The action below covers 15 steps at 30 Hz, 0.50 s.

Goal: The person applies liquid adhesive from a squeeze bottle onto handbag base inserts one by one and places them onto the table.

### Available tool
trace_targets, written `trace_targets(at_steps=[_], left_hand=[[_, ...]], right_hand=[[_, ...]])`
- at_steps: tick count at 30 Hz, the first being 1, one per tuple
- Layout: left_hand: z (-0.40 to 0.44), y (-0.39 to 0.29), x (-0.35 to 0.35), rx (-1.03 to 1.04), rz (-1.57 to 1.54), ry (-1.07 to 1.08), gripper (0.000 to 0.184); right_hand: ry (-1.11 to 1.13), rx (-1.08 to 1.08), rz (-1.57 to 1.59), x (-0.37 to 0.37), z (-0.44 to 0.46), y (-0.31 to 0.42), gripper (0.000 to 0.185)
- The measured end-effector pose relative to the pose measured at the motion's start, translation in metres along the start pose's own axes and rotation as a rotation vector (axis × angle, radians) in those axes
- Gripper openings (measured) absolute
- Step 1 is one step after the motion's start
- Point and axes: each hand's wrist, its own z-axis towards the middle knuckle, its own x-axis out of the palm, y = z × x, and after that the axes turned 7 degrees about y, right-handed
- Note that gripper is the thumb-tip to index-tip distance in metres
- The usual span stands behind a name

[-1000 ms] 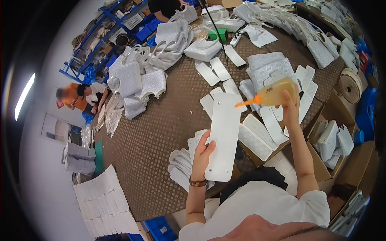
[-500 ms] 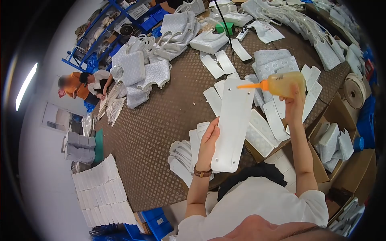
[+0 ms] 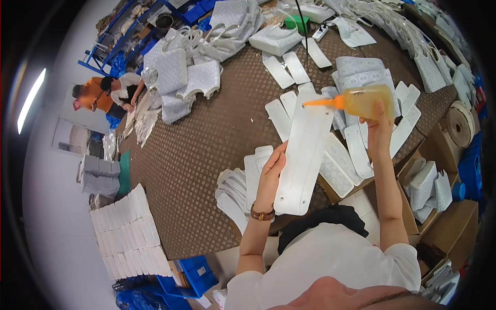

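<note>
My left hand (image 3: 271, 170) grips the left edge of a long white panel (image 3: 301, 160) with rounded corners and small metal studs near its ends. The panel is tilted up, its far end leaning slightly right. Closed around a squeeze bottle (image 3: 366, 102) of yellowish liquid is my right hand (image 3: 380, 129). The bottle lies on its side in the air, and its orange nozzle (image 3: 323, 102) points left over the panel's far end. The tip is at or just above a stud there; whether it touches, I cannot tell. Similar white pieces (image 3: 357, 152) lie behind the panel.
A brown patterned table (image 3: 196, 191) carries stacked white strips (image 3: 235, 188), white bags (image 3: 170, 72) and rows of pale pieces (image 3: 126, 227). Cardboard boxes (image 3: 439, 227) stand at my right. Two people work at the far left edge. A dark cord (image 3: 304, 31) hangs above the table.
The whole view has shifted slightly. The bottle's nozzle tip has moved leftward across the panel's far end, to the stud near its left corner. Both hands keep their holds.
</note>
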Motion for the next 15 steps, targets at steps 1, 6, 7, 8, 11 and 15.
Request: trace_targets(at_steps=[1, 6, 7, 8, 11, 15], left_hand=[[0.003, 0.002, -0.003, -0.004, -0.011, 0.0, 0.037], [0.026, 0.013, -0.031, 0.027, -0.05, -0.084, 0.036], [0.032, 0.015, -0.041, 0.024, -0.05, -0.101, 0.036], [0.037, 0.02, -0.054, 0.019, -0.082, -0.137, 0.036], [0.054, 0.045, -0.107, 0.008, -0.14, -0.199, 0.037], [0.092, 0.08, -0.188, -0.058, -0.264, -0.291, 0.039]], right_hand=[[-0.009, 0.014, -0.04, 0.001, -0.003, -0.009, 0.046], [0.389, 0.228, -0.176, 0.007, -0.074, -0.064, 0.063], [0.396, 0.242, -0.168, 0.0, -0.078, -0.066, 0.063], [0.309, 0.392, -0.028, -0.009, -0.081, -0.066, 0.062], [0.118, 0.676, 0.254, -0.033, -0.069, -0.064, 0.06], [-0.275, 0.604, 0.322, -0.061, -0.038, -0.072, 0.046]])
